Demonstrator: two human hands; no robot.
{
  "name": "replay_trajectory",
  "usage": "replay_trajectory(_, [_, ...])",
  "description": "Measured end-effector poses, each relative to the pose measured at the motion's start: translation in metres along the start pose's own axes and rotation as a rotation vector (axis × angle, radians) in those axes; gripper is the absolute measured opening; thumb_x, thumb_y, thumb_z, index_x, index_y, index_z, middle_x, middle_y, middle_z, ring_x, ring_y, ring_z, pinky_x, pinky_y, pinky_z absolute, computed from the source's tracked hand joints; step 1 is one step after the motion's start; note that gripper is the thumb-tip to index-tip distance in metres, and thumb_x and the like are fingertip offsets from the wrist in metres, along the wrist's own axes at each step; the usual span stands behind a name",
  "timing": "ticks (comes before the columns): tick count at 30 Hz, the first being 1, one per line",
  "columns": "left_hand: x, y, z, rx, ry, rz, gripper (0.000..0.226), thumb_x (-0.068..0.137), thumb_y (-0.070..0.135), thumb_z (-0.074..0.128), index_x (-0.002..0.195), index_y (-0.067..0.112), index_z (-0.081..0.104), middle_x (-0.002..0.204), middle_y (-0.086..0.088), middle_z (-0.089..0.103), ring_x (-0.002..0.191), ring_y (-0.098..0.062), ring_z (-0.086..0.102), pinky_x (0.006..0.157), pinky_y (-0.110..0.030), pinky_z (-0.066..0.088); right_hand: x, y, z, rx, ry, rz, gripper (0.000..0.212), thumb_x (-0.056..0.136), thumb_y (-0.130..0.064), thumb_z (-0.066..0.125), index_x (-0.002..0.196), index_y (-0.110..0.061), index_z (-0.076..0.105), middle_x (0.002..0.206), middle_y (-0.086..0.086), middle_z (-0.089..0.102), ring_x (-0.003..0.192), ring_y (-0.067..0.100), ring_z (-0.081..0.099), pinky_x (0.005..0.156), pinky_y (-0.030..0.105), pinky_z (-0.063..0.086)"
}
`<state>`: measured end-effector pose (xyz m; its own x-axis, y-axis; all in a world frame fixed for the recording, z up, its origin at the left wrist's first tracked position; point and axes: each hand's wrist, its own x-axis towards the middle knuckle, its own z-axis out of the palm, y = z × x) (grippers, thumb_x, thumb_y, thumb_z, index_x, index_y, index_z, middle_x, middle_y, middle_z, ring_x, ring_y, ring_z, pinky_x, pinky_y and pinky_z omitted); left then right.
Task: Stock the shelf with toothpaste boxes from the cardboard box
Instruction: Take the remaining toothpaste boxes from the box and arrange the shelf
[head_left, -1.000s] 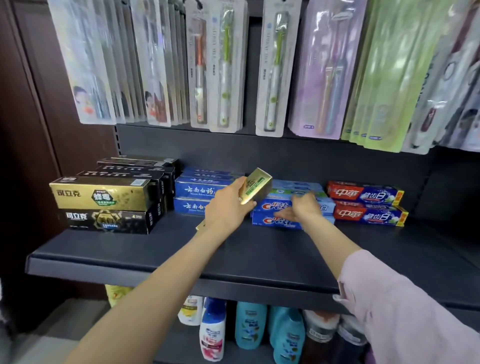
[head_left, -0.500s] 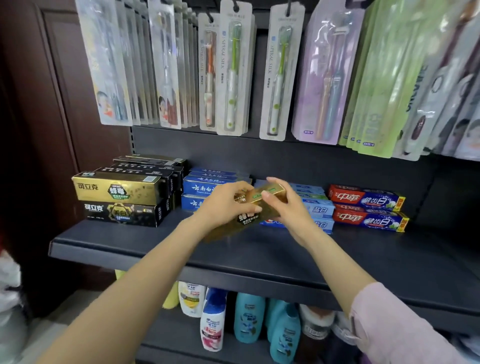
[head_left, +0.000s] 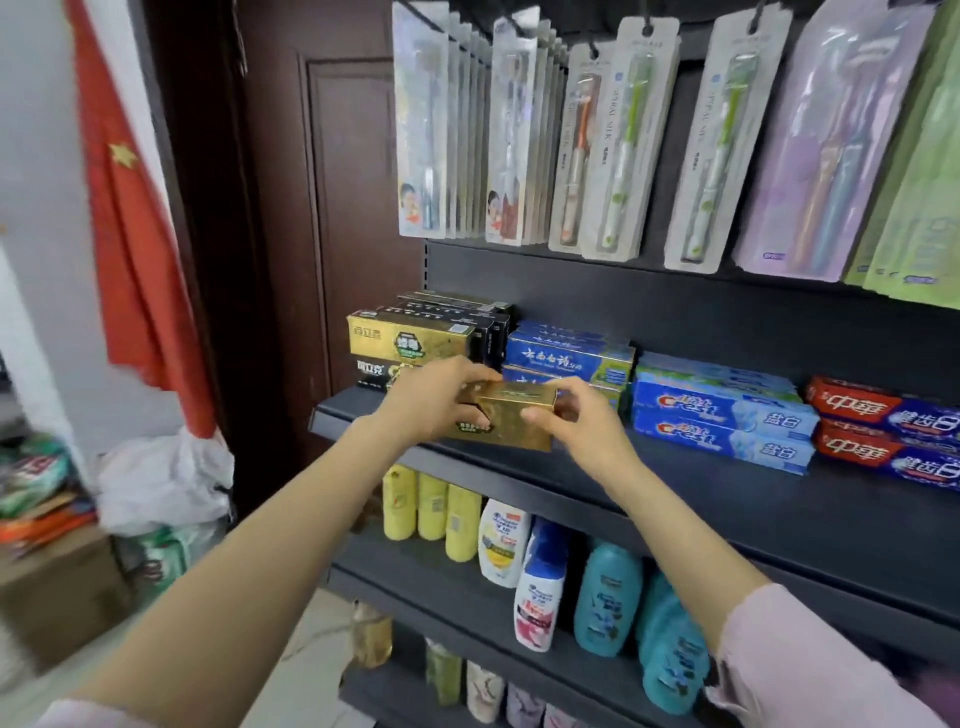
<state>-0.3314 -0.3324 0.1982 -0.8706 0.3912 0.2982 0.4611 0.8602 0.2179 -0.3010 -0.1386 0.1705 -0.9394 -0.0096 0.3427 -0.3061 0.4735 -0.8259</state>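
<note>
Both hands hold a gold toothpaste box (head_left: 511, 421) just above the front of the dark shelf (head_left: 727, 499). My left hand (head_left: 431, 397) grips its left end from above. My right hand (head_left: 582, 421) pinches its right end. Behind them on the shelf stand a stack of gold and black boxes (head_left: 410, 338), blue boxes (head_left: 569, 356), Crest boxes (head_left: 722, 421) and red and blue boxes (head_left: 888, 431). A brown cardboard box (head_left: 57, 587) sits blurred at the lower left.
Toothbrush packs (head_left: 623, 140) hang above the shelf. Shampoo bottles (head_left: 540, 582) fill the shelf below. A red flag (head_left: 135, 218), a brown door (head_left: 332, 208) and a white plastic bag (head_left: 161, 483) are at the left.
My right hand left the Crest boxes and took hold of the gold box's right end. Both hands now hold it level and lower. The view has swung left.
</note>
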Motion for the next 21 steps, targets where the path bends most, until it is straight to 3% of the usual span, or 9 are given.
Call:
replay_trajectory(9, [0.002, -0.116, -0.018, 0.305, 0.166, 0.049, 0.06, 0.091, 0.042, 0.055, 0.145, 0.036, 0.03, 0.143, 0.007, 0.041, 0.129, -0.019, 0.041, 0.101, -0.038, 0.034, 0.056, -0.036, 0.113, -0.2, 0.137, -0.077, 0.047, 0.086, -0.027, 0.066, 0.129, -0.016, 0.051, 0.121, 0.002, 0.054, 0.113, 0.015, 0.051, 0.086, 0.022, 0.037])
replay_trajectory(12, [0.009, -0.135, -0.002, 0.34, 0.218, 0.096, 0.061, 0.092, 0.03, 0.056, 0.146, 0.034, 0.026, 0.146, 0.002, 0.036, 0.131, -0.022, 0.038, 0.1, -0.039, 0.037, 0.065, -0.035, 0.137, -0.38, 0.232, -0.089, 0.045, 0.089, -0.024, 0.063, 0.131, -0.017, 0.049, 0.121, 0.002, 0.048, 0.113, 0.017, 0.049, 0.086, 0.022, 0.037])
replay_trajectory(16, [0.016, -0.151, 0.02, 0.357, 0.129, 0.151, 0.055, 0.092, 0.01, 0.051, 0.141, 0.029, 0.034, 0.14, -0.004, 0.039, 0.13, -0.027, 0.036, 0.098, -0.042, 0.039, 0.064, -0.023, 0.158, -0.583, 0.229, -0.035, 0.04, 0.09, -0.027, 0.061, 0.127, -0.018, 0.052, 0.119, 0.001, 0.043, 0.107, 0.019, 0.054, 0.084, 0.034, 0.049])
replay_trajectory(21, [0.027, -0.158, 0.023, 0.24, 0.149, 0.199, 0.046, 0.092, 0.006, 0.05, 0.134, 0.023, 0.043, 0.134, -0.004, 0.046, 0.127, -0.028, 0.039, 0.096, -0.042, 0.042, 0.065, -0.023, 0.166, -0.616, 0.246, -0.007, 0.037, 0.091, -0.024, 0.06, 0.127, -0.016, 0.053, 0.123, 0.001, 0.042, 0.108, 0.018, 0.054, 0.088, 0.032, 0.048])
